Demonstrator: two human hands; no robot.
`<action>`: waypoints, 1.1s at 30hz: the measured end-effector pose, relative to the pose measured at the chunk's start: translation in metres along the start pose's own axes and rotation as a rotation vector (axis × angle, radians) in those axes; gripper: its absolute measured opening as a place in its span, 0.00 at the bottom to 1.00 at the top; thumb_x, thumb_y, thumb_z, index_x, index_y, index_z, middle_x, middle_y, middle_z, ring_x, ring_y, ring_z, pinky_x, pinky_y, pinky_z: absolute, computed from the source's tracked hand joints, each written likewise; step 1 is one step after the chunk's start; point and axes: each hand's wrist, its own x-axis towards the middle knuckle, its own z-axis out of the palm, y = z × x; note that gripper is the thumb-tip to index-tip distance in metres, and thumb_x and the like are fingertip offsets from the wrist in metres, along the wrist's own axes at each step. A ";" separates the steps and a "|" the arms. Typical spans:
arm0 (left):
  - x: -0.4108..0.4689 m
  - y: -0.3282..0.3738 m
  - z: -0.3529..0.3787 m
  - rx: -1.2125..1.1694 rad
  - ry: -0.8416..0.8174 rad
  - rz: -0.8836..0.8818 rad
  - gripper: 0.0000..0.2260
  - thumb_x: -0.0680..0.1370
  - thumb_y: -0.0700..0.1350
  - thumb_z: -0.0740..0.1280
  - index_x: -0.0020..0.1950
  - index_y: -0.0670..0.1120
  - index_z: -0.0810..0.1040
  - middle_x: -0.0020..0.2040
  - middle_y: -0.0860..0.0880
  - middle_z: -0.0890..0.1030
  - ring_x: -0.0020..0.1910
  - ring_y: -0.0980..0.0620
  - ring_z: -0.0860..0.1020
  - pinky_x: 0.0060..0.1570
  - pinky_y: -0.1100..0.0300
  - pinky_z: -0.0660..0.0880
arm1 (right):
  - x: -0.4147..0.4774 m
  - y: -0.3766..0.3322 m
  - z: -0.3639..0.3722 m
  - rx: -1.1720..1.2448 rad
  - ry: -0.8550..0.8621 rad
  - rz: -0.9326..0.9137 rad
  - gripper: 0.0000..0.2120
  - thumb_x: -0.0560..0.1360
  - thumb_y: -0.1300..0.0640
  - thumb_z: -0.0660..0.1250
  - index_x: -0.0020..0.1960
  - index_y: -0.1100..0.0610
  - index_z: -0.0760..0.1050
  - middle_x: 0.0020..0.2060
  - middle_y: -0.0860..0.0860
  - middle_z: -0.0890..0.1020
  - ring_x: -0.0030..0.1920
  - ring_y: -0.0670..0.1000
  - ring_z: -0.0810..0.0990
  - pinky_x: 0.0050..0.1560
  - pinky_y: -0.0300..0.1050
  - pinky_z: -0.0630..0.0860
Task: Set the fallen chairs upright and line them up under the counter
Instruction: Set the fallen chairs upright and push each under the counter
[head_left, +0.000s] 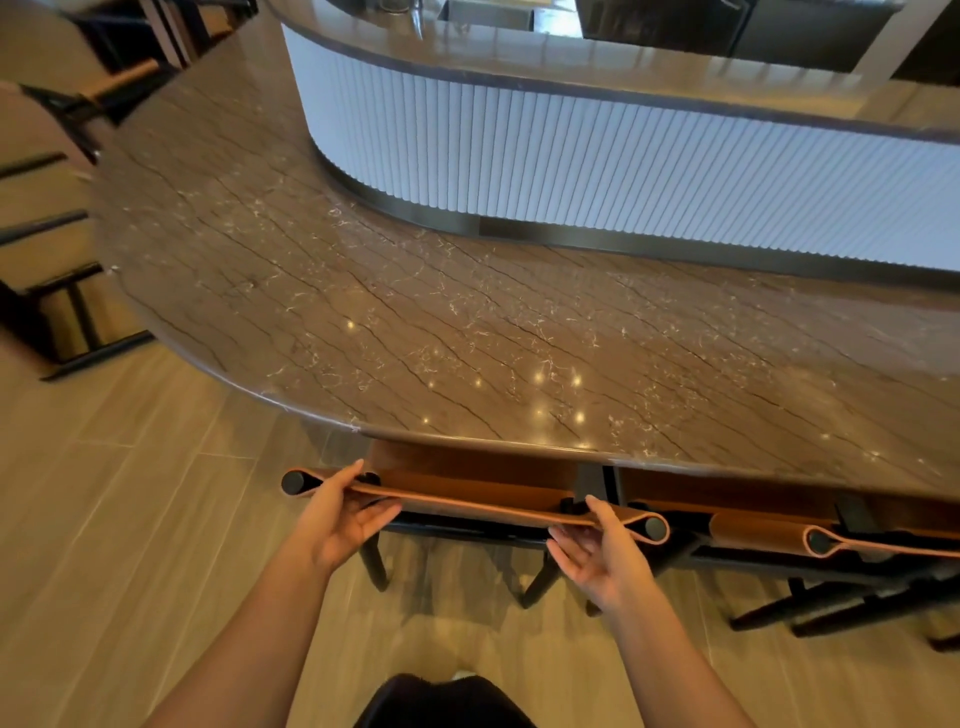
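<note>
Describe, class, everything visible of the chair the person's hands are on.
The upright chair with a tan leather back band has a black frame and dark legs on the tiled floor. The band loops round black posts at each end. Its brown seat is tucked under the brown marble counter. The left hand and right hand hold the band near its ends, thumbs on top.

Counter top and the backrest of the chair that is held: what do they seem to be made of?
Counter top: polished stone, probably marble; it is brown with dark veins and reflects ceiling lights. Backrest: it looks like tan leather, a thin matte band looped round black end bars; it could be imitation.
</note>
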 end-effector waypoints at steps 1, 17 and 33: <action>-0.004 0.000 -0.003 -0.007 -0.015 0.019 0.11 0.79 0.46 0.64 0.54 0.38 0.76 0.55 0.34 0.79 0.57 0.36 0.78 0.47 0.47 0.76 | -0.002 0.003 0.001 -0.028 -0.027 0.018 0.16 0.76 0.53 0.69 0.60 0.61 0.74 0.56 0.63 0.80 0.54 0.60 0.80 0.49 0.55 0.77; -0.112 0.063 -0.161 0.028 -0.128 0.354 0.09 0.79 0.44 0.60 0.56 0.43 0.77 0.53 0.42 0.82 0.51 0.43 0.81 0.51 0.51 0.76 | -0.112 0.160 0.159 -0.471 -0.487 -0.212 0.12 0.80 0.53 0.62 0.60 0.54 0.79 0.53 0.54 0.84 0.57 0.54 0.81 0.57 0.50 0.76; -0.196 0.209 -0.399 -0.117 0.039 0.606 0.10 0.80 0.43 0.59 0.58 0.43 0.75 0.54 0.42 0.81 0.52 0.45 0.80 0.56 0.52 0.75 | -0.153 0.384 0.364 -0.631 -0.694 -0.161 0.11 0.81 0.53 0.61 0.59 0.52 0.79 0.53 0.52 0.85 0.57 0.53 0.81 0.61 0.51 0.75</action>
